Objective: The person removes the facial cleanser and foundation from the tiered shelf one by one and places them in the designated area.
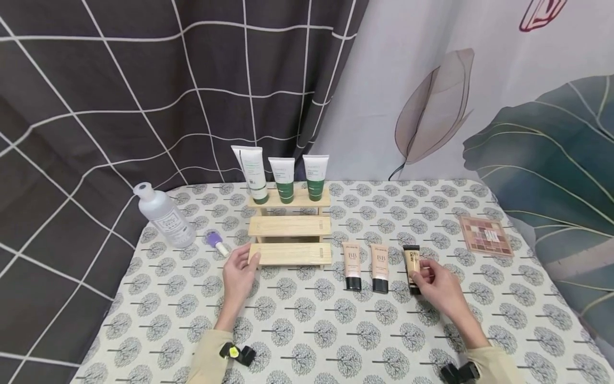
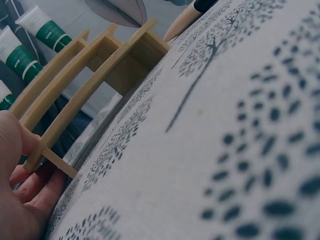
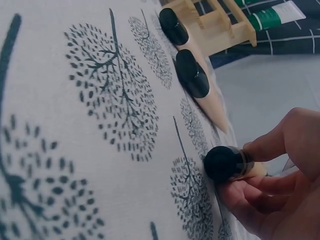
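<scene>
A three-step wooden display stand stands at the middle of the table. My left hand grips the left end of its lowest step, thumb on top and fingers below. On the top step stand three white-and-green tubes, caps down. My right hand pinches a small gold tube with a black cap, between thumb and fingers at the cap end. Left of it, two beige BB cream tubes lie side by side, black caps toward me.
A clear pump-less bottle stands at the back left. Beside the stand lies a small purple-and-white item. An eyeshadow palette lies at the right. Curtains hang behind the tree-patterned tablecloth.
</scene>
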A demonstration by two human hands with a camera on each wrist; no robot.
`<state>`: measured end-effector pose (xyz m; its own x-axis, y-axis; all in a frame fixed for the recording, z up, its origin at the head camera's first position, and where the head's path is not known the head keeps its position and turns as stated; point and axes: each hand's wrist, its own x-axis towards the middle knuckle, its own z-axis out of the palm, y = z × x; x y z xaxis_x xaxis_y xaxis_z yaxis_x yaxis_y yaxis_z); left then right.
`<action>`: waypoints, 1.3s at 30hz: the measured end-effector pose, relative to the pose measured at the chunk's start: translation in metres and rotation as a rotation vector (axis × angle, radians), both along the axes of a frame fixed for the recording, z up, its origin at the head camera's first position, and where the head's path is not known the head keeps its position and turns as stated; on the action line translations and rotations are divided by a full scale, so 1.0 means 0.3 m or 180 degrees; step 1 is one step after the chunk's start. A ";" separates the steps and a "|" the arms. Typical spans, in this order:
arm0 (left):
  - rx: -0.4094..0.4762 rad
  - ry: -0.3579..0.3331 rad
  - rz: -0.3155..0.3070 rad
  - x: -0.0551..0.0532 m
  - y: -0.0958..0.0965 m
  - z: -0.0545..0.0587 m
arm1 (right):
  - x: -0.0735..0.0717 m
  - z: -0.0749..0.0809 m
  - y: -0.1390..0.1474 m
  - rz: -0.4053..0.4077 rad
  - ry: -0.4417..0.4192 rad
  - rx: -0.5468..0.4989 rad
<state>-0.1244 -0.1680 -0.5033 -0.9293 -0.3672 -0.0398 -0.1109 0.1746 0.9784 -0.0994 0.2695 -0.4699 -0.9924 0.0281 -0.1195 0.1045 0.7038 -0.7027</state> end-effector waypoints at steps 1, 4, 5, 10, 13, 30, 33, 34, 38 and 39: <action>0.0000 0.0000 0.0003 0.000 0.000 -0.001 | -0.002 0.001 0.000 0.0008 0.0019 0.0112; 0.0001 0.0012 0.0016 0.000 0.000 -0.002 | -0.007 0.005 -0.001 0.0030 0.0012 0.0254; 0.0001 0.0018 0.0015 0.000 0.000 -0.001 | -0.009 0.007 -0.001 0.0040 0.0004 0.0283; 0.0029 0.0033 -0.0003 0.001 0.002 -0.001 | -0.016 0.013 0.001 0.0039 -0.0039 0.0466; 0.0026 0.0019 -0.0006 0.001 0.001 -0.004 | -0.018 0.011 0.004 0.0029 -0.0056 0.0539; -0.0062 0.0081 -0.0012 -0.004 -0.001 -0.009 | -0.004 0.026 0.003 -0.0124 -0.0026 0.0469; -0.0051 0.0070 -0.0007 -0.002 -0.002 -0.007 | -0.006 0.035 0.001 -0.0171 0.0080 0.0454; -0.0054 0.0067 -0.0003 -0.002 -0.002 -0.007 | -0.010 0.038 0.001 -0.0174 0.0130 0.0453; -0.0072 0.0055 0.0013 -0.001 -0.002 -0.007 | -0.026 0.059 -0.005 -0.0176 0.0301 0.0478; -0.0082 0.0051 0.0019 -0.001 -0.001 -0.007 | -0.031 0.067 -0.007 -0.0166 0.0337 0.0471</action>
